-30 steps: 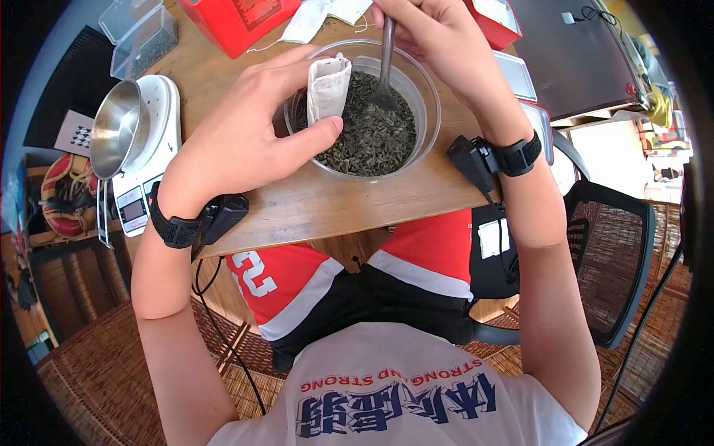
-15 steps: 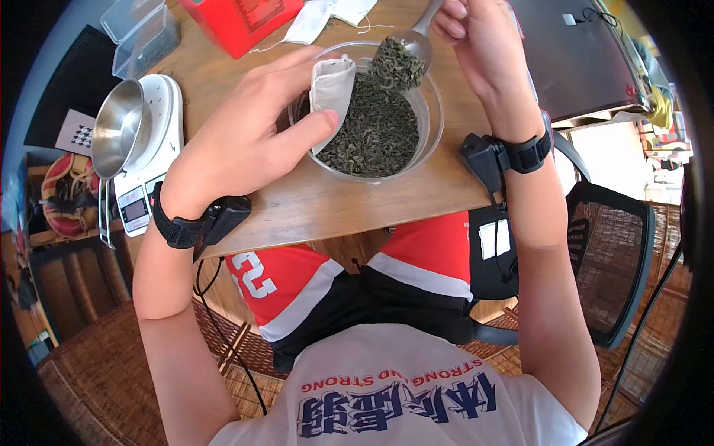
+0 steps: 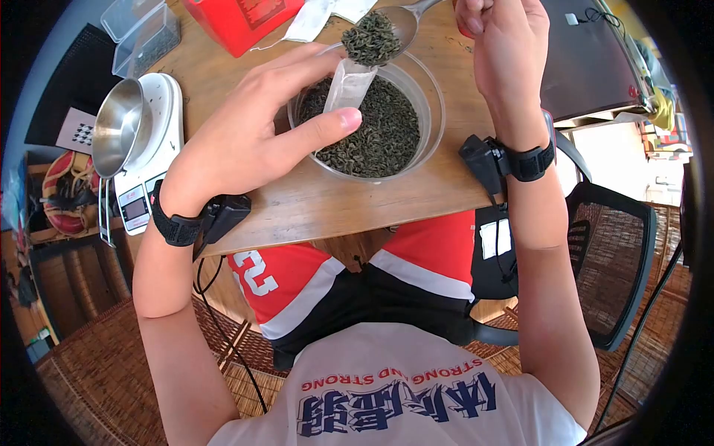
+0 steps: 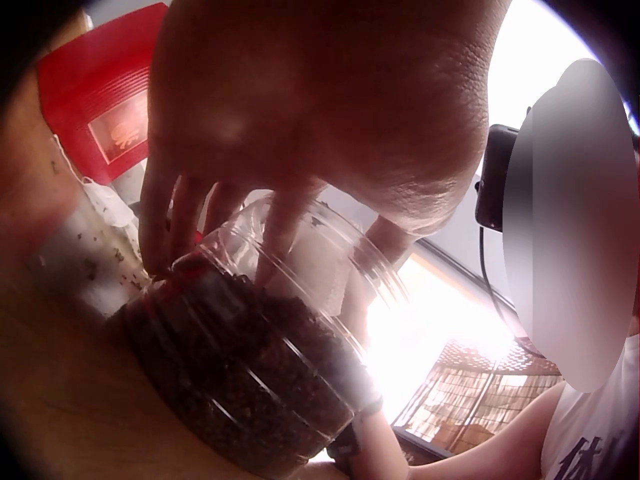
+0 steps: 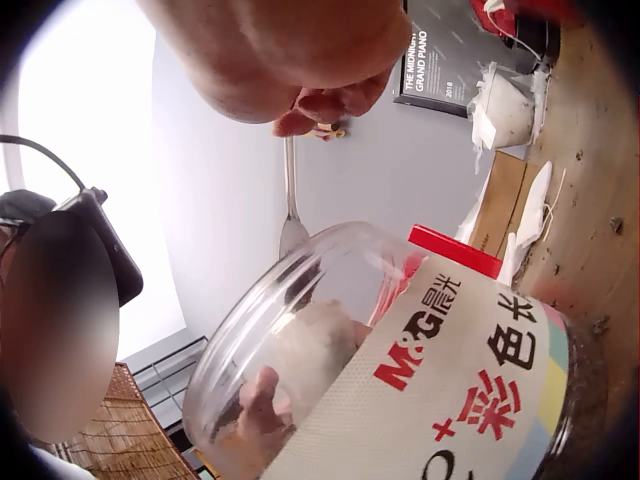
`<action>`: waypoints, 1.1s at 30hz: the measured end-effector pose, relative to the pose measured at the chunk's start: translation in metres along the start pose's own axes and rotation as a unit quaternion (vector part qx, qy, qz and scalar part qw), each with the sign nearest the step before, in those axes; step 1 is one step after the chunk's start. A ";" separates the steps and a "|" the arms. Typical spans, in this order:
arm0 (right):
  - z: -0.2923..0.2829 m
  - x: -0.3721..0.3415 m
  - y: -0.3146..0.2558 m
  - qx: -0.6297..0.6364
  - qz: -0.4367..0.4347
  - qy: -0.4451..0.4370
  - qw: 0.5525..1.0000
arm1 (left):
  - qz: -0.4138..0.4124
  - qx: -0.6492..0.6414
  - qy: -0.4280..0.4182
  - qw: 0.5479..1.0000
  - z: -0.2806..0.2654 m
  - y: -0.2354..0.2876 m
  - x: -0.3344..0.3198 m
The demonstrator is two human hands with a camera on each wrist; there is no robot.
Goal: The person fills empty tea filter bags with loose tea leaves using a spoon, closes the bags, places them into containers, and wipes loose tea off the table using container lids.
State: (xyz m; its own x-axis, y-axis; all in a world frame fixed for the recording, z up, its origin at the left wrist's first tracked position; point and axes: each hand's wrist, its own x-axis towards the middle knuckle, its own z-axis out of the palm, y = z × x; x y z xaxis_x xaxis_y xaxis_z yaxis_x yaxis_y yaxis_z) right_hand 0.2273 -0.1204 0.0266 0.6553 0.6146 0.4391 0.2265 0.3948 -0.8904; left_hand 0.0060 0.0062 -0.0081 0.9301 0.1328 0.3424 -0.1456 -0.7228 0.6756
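At the far left I see a steel pan [image 3: 119, 126] with long handle, set on a white digital scale [image 3: 169, 119]. Behind them stands a clear plastic box [image 3: 152, 46] with some dark leaves inside, and next to it a red box [image 3: 242, 22] on the wooden worktop [image 3: 335, 212]. Then comes the left hand [image 3: 253, 123] of the person; its grip is clamped on a small white pouch [image 3: 348, 88], thumb at the near side and fingers behind. The pouch is held tilted, in the mouth of a round transparent tub [image 3: 437, 115], above the dried tea leaves [image 3: 379, 141] which lie in this tub. The tub carries a printed label [image 5: 430, 370], visible from the right wrist. Over the upper end of the pouch is a metal spoon [image 3: 405, 28], heaped with leaves; whether they touch, I cannot tell. Further right, the right hand [image 3: 509, 59] has its fingers curled on the spoon's handle. At the extreme right stands a black mesh chair [image 3: 613, 260].
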 end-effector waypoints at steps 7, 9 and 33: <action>-0.001 -0.002 0.003 -0.003 -0.087 0.004 0.996 | 0.018 0.030 0.013 0.999 -0.001 0.002 -0.001; 0.000 -0.003 0.001 0.015 -0.114 -0.001 0.993 | 0.020 0.020 0.013 0.999 0.002 -0.003 -0.001; -0.002 -0.004 -0.009 0.086 -0.115 -0.009 0.990 | -0.005 -0.041 0.062 0.997 -0.002 0.003 0.006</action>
State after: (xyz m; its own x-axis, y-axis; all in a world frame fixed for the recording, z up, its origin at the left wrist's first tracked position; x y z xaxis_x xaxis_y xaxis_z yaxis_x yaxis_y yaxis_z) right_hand 0.2243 -0.1274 0.0324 0.5875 0.5059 0.6316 0.2412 0.6356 -0.7334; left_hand 0.0107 0.0063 -0.0032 0.8836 0.2254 0.4103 -0.1685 -0.6645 0.7280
